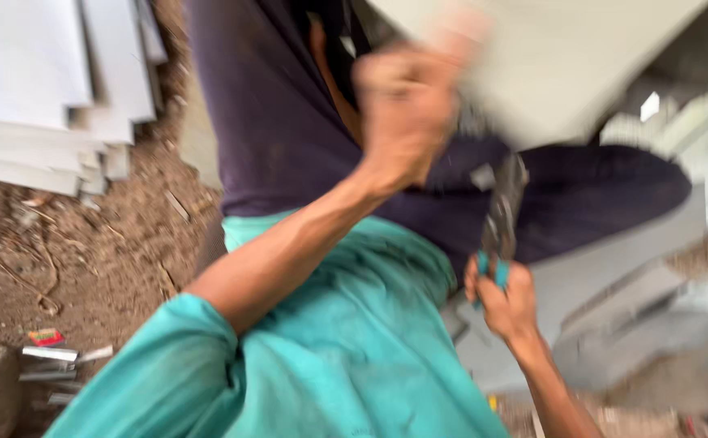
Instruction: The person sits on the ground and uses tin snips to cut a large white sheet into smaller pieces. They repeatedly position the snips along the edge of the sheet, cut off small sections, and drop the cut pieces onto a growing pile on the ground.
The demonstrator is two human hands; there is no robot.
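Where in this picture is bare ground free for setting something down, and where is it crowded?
Free: the brown dirt between the stacked pale sheets and the small metal pieces. Crowded: the middle and right, where the left hand holds a pale panel, the right hand grips pliers, and blurred grey slabs lie.

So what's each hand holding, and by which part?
The right hand holds pliers by their teal handles, metal head pointing up at the pale sheet. The left hand has its grip on that sheet's edge; blur hides the exact hold.
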